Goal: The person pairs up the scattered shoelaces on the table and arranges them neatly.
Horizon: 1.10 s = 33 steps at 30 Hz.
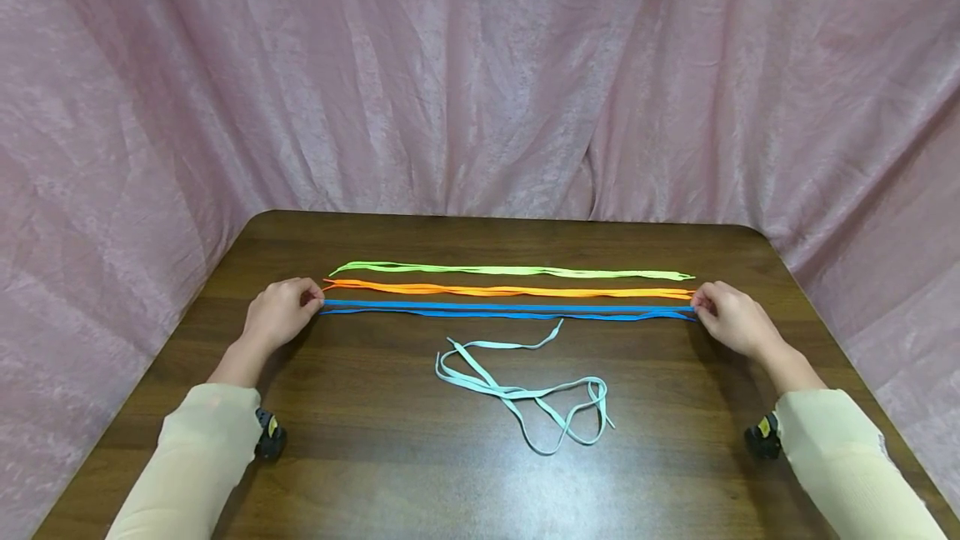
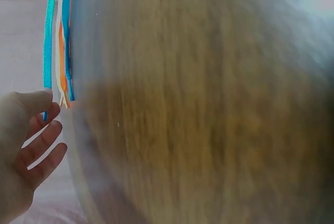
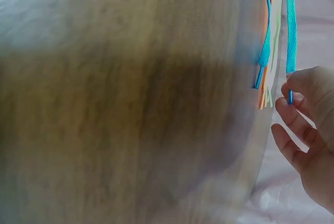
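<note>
A blue shoelace (image 1: 480, 307) stretches straight across the table, one strand taut between the two hands and another lying just in front of it. My left hand (image 1: 281, 312) pinches one end between thumb and index finger; in the left wrist view the tip (image 2: 45, 115) pokes out below the thumb. At the other end my right hand (image 1: 735, 319) pinches the lace likewise, its tip (image 3: 290, 96) showing under the thumb. Behind the blue lace lie an orange shoelace (image 1: 480, 290) and a yellow-green shoelace (image 1: 480, 270), both laid out lengthwise and roughly parallel.
A pale mint shoelace (image 1: 517, 394) lies in loose loops on the near middle of the brown wooden table (image 1: 360, 457). Beyond the table's far edge hangs a pink curtain (image 1: 450, 82). Small dark cameras sit at the wrists.
</note>
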Tool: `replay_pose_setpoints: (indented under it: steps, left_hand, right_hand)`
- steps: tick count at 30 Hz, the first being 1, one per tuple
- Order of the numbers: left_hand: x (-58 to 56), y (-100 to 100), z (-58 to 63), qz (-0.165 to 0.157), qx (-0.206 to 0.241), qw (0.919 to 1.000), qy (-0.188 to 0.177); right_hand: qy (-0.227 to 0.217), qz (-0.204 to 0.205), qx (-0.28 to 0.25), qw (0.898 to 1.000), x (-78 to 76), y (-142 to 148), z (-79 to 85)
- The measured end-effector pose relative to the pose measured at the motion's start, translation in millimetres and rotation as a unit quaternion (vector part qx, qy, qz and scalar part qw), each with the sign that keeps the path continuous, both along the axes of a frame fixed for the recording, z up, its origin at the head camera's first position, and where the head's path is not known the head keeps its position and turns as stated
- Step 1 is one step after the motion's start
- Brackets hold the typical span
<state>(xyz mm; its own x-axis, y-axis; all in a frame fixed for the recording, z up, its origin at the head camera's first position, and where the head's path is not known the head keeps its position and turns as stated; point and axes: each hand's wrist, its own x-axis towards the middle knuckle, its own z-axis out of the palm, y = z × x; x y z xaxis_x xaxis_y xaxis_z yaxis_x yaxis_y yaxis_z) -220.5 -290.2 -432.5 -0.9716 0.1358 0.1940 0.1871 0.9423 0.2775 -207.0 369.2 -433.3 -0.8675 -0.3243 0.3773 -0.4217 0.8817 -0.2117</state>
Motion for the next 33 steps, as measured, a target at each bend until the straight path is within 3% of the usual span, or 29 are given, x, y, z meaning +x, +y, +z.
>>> replay_pose_setpoints:
  steps: [10, 27, 33]
  left_hand:
    - [-8.3, 5, -2.1, 0.013, 0.003, 0.9998, -0.016]
    - [-4.1, 5, -4.7, 0.017, 0.002, 0.9990, -0.042]
    - [-3.5, 4, -6.7, 0.018, -0.001, 0.9987, -0.048]
  right_hand:
    - [-0.045, -0.020, 0.002, 0.999, -8.8, -1, -3.6]
    - [-0.104, -0.025, 0.010, 0.994, -12.9, -1, -9.5]
    - [-0.105, -0.023, 0.015, 0.994, -10.7, 0, -9.0]
